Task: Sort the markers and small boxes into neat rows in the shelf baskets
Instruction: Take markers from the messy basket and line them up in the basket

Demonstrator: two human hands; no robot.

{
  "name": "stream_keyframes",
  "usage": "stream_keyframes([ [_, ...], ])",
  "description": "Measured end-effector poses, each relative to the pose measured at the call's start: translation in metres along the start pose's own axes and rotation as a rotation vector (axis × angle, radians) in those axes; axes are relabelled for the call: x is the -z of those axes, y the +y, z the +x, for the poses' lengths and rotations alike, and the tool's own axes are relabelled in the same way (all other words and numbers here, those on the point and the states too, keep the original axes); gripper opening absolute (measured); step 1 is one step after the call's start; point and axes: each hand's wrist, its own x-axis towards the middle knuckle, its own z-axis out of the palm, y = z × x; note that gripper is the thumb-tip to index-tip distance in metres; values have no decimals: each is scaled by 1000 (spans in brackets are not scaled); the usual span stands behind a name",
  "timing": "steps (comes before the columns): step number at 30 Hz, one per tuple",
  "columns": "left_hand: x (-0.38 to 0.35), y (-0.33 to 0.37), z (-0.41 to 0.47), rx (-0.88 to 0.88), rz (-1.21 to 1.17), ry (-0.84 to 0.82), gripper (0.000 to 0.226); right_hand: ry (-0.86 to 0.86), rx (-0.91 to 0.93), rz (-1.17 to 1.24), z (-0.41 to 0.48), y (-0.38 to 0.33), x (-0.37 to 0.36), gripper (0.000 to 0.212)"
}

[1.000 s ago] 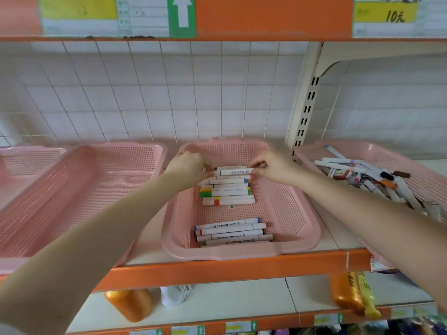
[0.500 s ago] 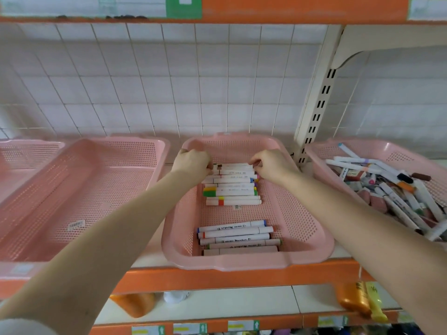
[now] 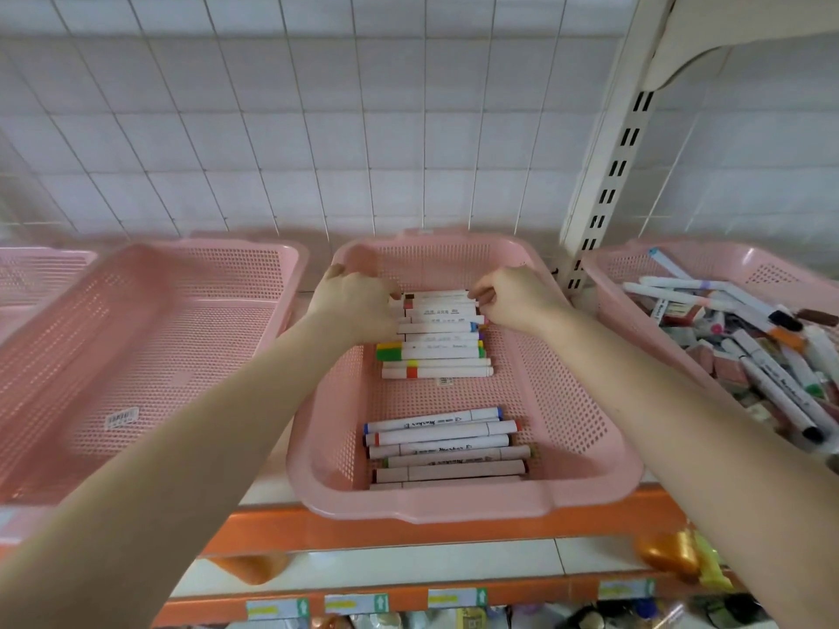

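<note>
A pink middle basket holds two rows of white markers lying crosswise. The back row has coloured caps; the front row lies near the basket's front wall. My left hand and my right hand are at the two ends of the back row's farthest markers, fingers curled onto their ends. The fingertips are partly hidden, so whether they pinch or only press the marker ends is unclear. A pink right basket holds a loose heap of markers and small boxes.
A pink basket with only a barcode sticker stands tilted to the left, and another pink basket sits behind it. The orange shelf edge runs along the front. A slotted white upright stands between the middle and right baskets.
The camera has tilted down and closer. Both hands have stayed at the ends of the back row, lowering the top marker onto the stack.
</note>
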Motion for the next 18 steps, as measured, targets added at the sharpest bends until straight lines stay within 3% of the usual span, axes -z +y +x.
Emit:
stream_keyframes([
  [4, -1, 2, -3, -53, 104, -36, 51, -78, -6, -8, 0, -2, 1, 51],
  [9, 1, 2, -5, -79, 104, -56, 52, -52, -4, 5, 1, 1, 0, 47],
  [18, 1, -2, -5, -69, -161, 25, 50, -18, 2, 39, -1, 2, 0, 40],
])
